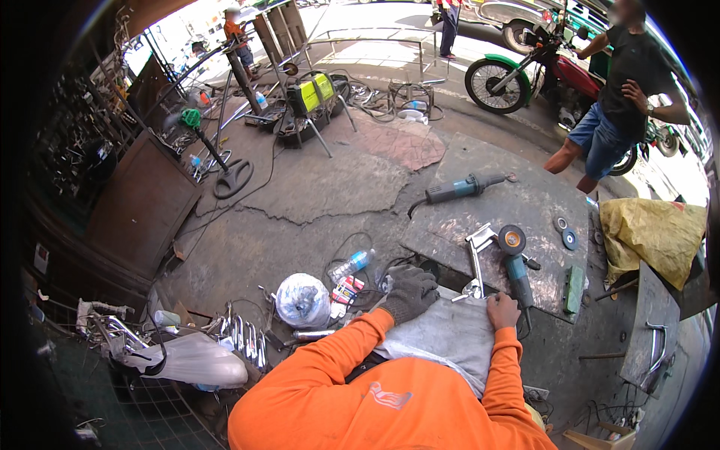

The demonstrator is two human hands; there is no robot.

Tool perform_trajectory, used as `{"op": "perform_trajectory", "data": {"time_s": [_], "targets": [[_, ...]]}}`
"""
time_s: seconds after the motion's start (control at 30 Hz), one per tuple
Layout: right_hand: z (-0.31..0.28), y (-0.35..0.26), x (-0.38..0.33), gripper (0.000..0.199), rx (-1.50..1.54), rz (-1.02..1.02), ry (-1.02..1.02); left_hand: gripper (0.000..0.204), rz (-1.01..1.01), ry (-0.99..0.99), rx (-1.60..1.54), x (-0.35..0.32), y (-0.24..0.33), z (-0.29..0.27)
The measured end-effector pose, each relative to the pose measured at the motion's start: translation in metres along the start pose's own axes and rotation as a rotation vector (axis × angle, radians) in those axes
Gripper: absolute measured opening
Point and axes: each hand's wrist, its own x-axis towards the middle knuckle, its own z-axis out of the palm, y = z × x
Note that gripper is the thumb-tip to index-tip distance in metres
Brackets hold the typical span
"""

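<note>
A grey cloth (pixel 442 330) is spread over my lap. My left hand (pixel 411 294), in a dark knitted glove, is at its upper left corner with the fingers curled; what they hold, if anything, is hidden. Bare, my right hand (pixel 502 310) is closed at the cloth's upper right edge. Just beyond that hand lies an angle grinder (pixel 517 274) with its orange-centred disc (pixel 512 239) facing up. A bent chrome metal piece (pixel 475 262) rests beside the disc. Farther off, a long-necked blue-black grinder (pixel 461 188) lies on the metal sheet (pixel 487 161).
Near my left arm are a plastic-wrapped bundle (pixel 303 300), a water bottle (pixel 352 265) and several chrome pieces (pixel 244 337). Two loose discs (pixel 570 238), a green block (pixel 573 289) and a yellow sack (pixel 652 234) are right. A yellow-green machine (pixel 311 94) stands behind; a person (pixel 626 90) stands by a motorcycle (pixel 525 79).
</note>
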Motion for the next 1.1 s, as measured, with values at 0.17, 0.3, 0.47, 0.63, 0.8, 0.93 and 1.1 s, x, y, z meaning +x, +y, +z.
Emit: {"op": "perform_trajectory", "data": {"time_s": [0.17,0.3,0.47,0.63,0.8,0.93,1.1], "targets": [[0.0033,0.0014,0.0019,0.041,-0.012,-0.013,0.004,0.03,-0.095,-0.086,-0.047,0.0007,-0.0006,0.0012],[0.0058,0.0031,0.0032,0.041,-0.017,-0.011,0.004,0.03,-0.085,-0.077,-0.03,0.0006,-0.0023,0.0034],[0.0059,0.0031,0.0039,0.04,-0.006,0.001,-0.008,0.029,-0.112,-0.089,-0.048,0.0009,-0.0042,0.0047],[0.0061,0.0021,0.0047,0.038,-0.014,0.023,-0.023,0.027,-0.043,0.046,-0.036,0.0022,0.0009,0.0023],[0.0042,0.0015,0.002,0.04,0.002,0.008,-0.003,0.025,-0.011,-0.056,-0.015,0.0018,-0.0011,-0.001],[0.0023,0.0008,0.0009,0.041,-0.004,0.005,-0.008,0.026,-0.03,-0.048,-0.056,0.0011,-0.0053,0.0026],[0.0041,0.0008,0.0018,0.039,-0.01,0.003,-0.006,0.029,-0.072,-0.061,-0.088,-0.0002,-0.006,0.0047]]}}
